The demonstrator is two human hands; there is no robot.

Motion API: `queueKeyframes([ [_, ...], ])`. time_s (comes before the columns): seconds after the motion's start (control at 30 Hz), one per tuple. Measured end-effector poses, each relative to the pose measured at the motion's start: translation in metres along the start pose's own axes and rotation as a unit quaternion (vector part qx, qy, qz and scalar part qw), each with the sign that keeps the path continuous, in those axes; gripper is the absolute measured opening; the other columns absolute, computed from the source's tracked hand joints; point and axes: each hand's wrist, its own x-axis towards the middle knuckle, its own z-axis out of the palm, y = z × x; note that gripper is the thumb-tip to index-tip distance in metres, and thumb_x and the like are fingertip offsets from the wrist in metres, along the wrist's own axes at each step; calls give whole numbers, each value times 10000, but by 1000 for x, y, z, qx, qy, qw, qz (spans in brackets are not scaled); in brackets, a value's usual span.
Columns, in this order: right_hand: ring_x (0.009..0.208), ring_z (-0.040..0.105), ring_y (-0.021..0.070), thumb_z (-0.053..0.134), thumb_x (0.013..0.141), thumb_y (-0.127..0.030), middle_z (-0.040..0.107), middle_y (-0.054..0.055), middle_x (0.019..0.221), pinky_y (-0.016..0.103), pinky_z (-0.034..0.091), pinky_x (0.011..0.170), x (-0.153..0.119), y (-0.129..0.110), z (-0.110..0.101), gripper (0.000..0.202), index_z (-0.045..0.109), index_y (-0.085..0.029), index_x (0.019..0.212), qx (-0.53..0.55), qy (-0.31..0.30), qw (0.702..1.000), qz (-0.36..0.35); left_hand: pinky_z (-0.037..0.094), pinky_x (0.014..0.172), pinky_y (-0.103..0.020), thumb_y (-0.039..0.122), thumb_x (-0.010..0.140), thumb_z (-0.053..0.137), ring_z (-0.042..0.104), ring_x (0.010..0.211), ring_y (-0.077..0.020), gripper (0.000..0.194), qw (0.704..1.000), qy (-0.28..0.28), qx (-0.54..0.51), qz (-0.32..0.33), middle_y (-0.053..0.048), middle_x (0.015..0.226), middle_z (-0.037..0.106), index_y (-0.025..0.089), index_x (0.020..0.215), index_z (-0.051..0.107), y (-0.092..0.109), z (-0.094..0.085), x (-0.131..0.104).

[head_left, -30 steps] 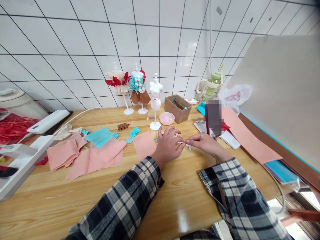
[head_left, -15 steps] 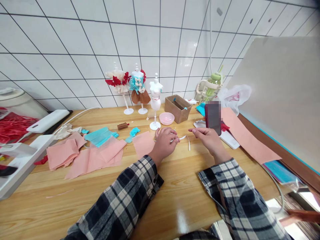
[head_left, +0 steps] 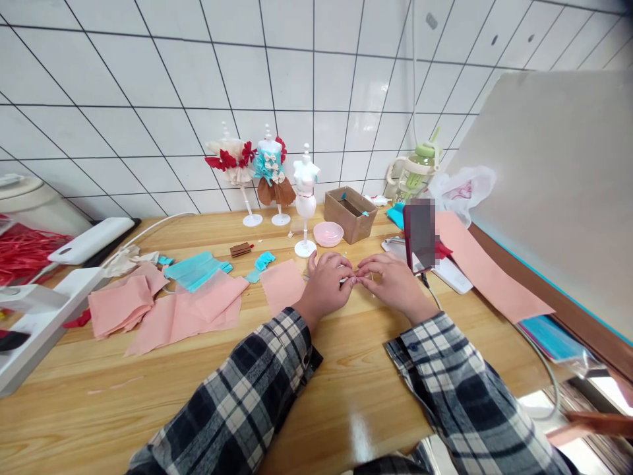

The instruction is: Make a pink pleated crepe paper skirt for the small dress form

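Observation:
Over the middle of the table, my left hand [head_left: 328, 284] is closed in a pinch on a thin white strip [head_left: 345, 280], most of which its fingers hide. My right hand [head_left: 390, 282] meets it fingertip to fingertip, thumb and forefinger pinched at the strip's end. Just beyond my left hand stands a bare white mini dress form [head_left: 305, 191] with a red line at its waist. Beside that form sits a pink bowl [head_left: 328, 235]. A square of pink cloth [head_left: 283, 285] lies left of my left hand.
Two dressed mini forms [head_left: 231, 161] stand by the wall. A cardboard box [head_left: 350, 214] is behind the bowl, a phone [head_left: 419, 234] upright beyond my right hand. Blue cloth [head_left: 195, 269] and pink pieces [head_left: 188, 320] lie left; a long pink strip [head_left: 489, 274] lies right. A white power strip [head_left: 49, 330] borders the left.
My right hand has moved left until its fingertips meet those of my left hand. The white strip's end, which stuck out between the hands, is now covered by fingers.

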Motion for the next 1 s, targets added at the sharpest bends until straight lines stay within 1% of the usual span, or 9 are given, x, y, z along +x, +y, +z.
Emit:
queueKeyframes([
  [0.13,961,588,238,580,910,-306,721,57,1017,385,397,864,0,-11,-1,182,741,-222,916,-48,10,998,-39,268,1088,-520,236,832,605,564,1066,-237,137,999,20,-27,-19,-12,969,705,240,746,712,0,2,2],
  [0.27,946,568,238,530,940,-277,716,65,1035,406,376,857,-1,-29,3,211,730,-213,942,-80,108,988,-79,466,902,-357,214,864,564,620,940,-192,205,995,59,-63,-50,-31,927,710,205,724,714,-12,9,6],
  [0.4,915,570,212,586,910,-260,681,62,1034,380,424,837,-3,-41,8,159,725,-247,986,-27,261,960,-96,486,848,-351,221,905,511,622,905,-198,247,989,111,-67,-73,-69,910,700,181,843,747,-21,7,8],
  [0.5,885,572,221,544,916,-242,637,95,1009,381,475,793,-1,-30,14,423,551,-241,1339,35,332,943,2,400,987,-431,297,887,573,569,1026,-229,207,988,134,-53,-47,-66,1008,686,239,894,771,-13,-3,2],
  [0.57,919,597,237,499,909,-209,646,110,1050,415,497,815,2,-17,21,713,174,-202,1544,91,275,957,25,301,1075,-465,319,858,621,546,1065,-227,165,991,128,-35,10,-38,1041,680,313,906,778,-3,-9,-5],
  [0.63,1158,549,283,565,856,-239,576,159,1298,487,455,950,6,-6,32,945,-73,-181,1551,117,181,976,-39,247,1100,-495,331,855,628,550,1048,-224,184,986,127,14,103,-37,1058,677,354,975,766,5,-13,-11],
  [0.73,1299,462,317,632,827,-321,465,168,1450,553,362,1051,13,-2,51,1041,-114,-214,1544,110,91,987,-67,241,1093,-511,357,865,621,572,1033,-219,230,974,123,64,179,-49,1095,675,370,1064,736,10,-15,-17],
  [0.87,1112,607,286,586,859,-258,634,148,1247,511,450,967,20,-4,65,962,-80,-201,1551,148,73,986,-7,226,1098,-530,386,868,621,581,1062,-225,230,965,125,102,206,-55,1112,675,376,1071,730,6,-17,-21],
  [1.0,1003,651,259,575,845,-198,669,148,1156,462,500,906,21,6,64,974,-99,-170,1547,198,58,978,6,182,1123,-541,397,885,598,566,1109,-231,286,957,122,149,219,-61,1172,666,373,1153,692,5,-25,-28],
])
